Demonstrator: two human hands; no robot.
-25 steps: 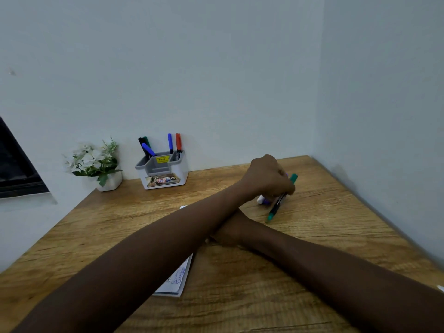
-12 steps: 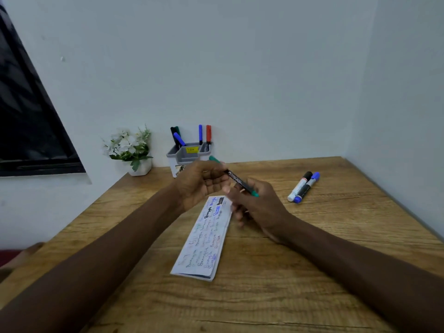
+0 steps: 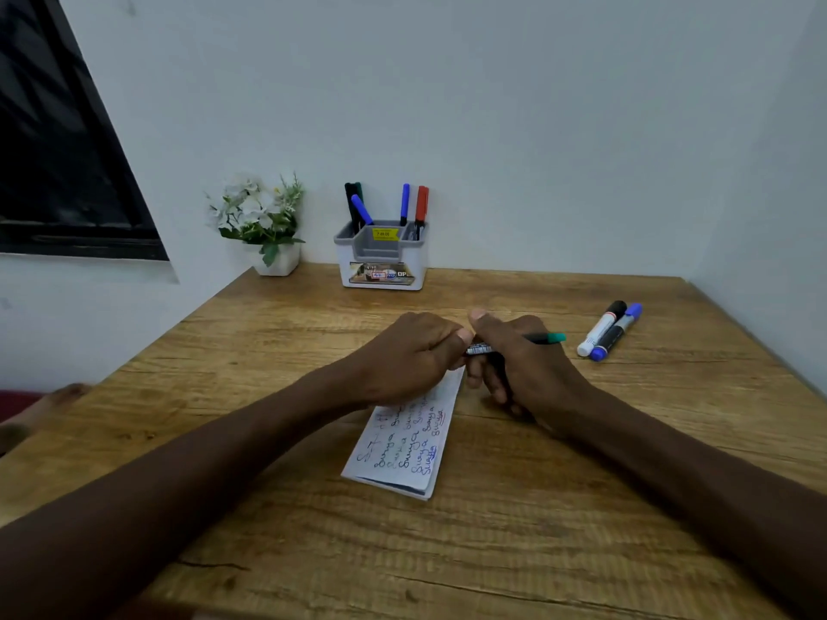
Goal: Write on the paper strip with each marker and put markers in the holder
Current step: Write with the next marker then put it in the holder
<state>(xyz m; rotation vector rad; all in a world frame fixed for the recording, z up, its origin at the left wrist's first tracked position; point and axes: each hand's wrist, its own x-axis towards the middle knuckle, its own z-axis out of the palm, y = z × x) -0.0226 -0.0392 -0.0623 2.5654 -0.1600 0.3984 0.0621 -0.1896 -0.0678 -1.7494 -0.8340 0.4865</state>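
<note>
Above paper strip [image 3: 402, 449] on worktop [image 3: 537, 507]: left hand [image 3: 411, 355], right hand [image 3: 523, 360] both curled round green marker [image 3: 548, 338]. Holder [image 3: 380, 266] by back wall; two loose markers [image 3: 608, 331] at right.

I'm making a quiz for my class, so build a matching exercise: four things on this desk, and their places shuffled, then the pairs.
1. green marker
2. red marker
3. black-capped marker
4. flower pot

A. lying on the table at the right
B. gripped by left hand and right hand
C. just left of the holder
D. standing in the holder

Pairs: 1-B, 2-D, 3-A, 4-C
</note>
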